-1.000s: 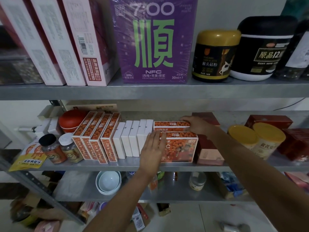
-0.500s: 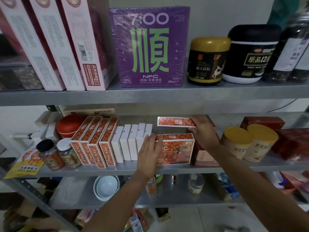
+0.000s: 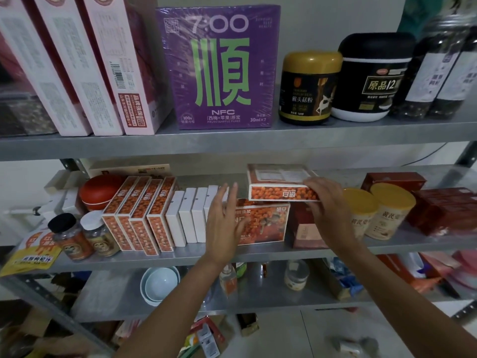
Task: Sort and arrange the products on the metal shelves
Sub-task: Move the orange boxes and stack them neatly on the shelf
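Head view: your right hand [image 3: 325,204] grips the orange box [image 3: 280,187] by its end, just over the lower box [image 3: 267,224] on the middle shelf [image 3: 180,255]. Your left hand [image 3: 223,224] is flat, fingers straight, against the lower box.

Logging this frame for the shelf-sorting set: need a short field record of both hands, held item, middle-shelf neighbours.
right hand: grips orange box at its front right corner
orange box: held flat over second orange box; gap unclear
second orange box: lies on middle shelf
left hand: open, fingers straight, before white boxes; contact unclear
white boxes: upright row, left of second orange box
upright orange boxes: four, left of white boxes
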Demonstrator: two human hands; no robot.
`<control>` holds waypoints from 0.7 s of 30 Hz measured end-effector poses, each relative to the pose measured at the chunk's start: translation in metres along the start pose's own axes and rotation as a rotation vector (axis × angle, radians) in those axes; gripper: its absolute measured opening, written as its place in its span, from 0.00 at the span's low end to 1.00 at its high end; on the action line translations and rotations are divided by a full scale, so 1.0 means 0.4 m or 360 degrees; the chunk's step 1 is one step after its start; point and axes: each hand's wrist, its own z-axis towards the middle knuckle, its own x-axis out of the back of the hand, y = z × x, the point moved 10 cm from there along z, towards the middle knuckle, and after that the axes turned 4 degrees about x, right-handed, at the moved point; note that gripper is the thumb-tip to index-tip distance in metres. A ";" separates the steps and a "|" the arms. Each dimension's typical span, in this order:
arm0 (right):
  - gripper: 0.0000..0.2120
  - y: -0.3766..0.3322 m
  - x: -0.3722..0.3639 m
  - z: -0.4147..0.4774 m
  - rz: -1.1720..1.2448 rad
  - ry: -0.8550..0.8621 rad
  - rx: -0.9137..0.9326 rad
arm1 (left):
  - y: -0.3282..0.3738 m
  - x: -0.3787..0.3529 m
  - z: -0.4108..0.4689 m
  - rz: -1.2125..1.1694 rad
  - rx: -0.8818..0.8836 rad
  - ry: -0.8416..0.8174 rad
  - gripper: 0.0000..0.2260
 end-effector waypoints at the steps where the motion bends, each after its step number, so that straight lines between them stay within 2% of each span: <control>1: 0.19 -0.016 0.015 -0.008 0.0012 0.0041 0.0090 | 0.014 0.028 0.001 -0.0123 -0.0013 0.0082 0.37; 4: 0.17 -0.067 0.047 -0.040 0.0051 0.0087 0.0367 | 0.069 0.088 0.001 -0.0261 -0.0188 0.0136 0.31; 6: 0.18 -0.086 0.063 -0.055 0.0072 0.0088 0.0417 | 0.097 0.107 -0.005 -0.0332 -0.0315 0.0067 0.23; 9: 0.20 -0.100 0.089 -0.060 0.0150 0.0091 0.0403 | 0.104 0.132 -0.017 -0.0506 -0.0243 -0.0031 0.19; 13: 0.24 -0.098 0.108 -0.059 0.0280 0.0057 0.0316 | 0.107 0.160 -0.032 -0.0596 -0.0127 -0.0075 0.21; 15: 0.26 -0.080 0.113 -0.057 0.0430 0.0062 0.0207 | 0.093 0.163 -0.044 -0.0700 0.0053 -0.0149 0.22; 18: 0.31 -0.027 0.078 -0.060 0.0999 -0.0080 -0.0200 | 0.065 0.151 -0.067 -0.1006 0.0368 -0.0258 0.17; 21: 0.21 0.012 0.018 -0.088 0.1343 -0.0324 -0.0596 | 0.054 0.135 -0.082 -0.1197 0.0522 -0.0346 0.12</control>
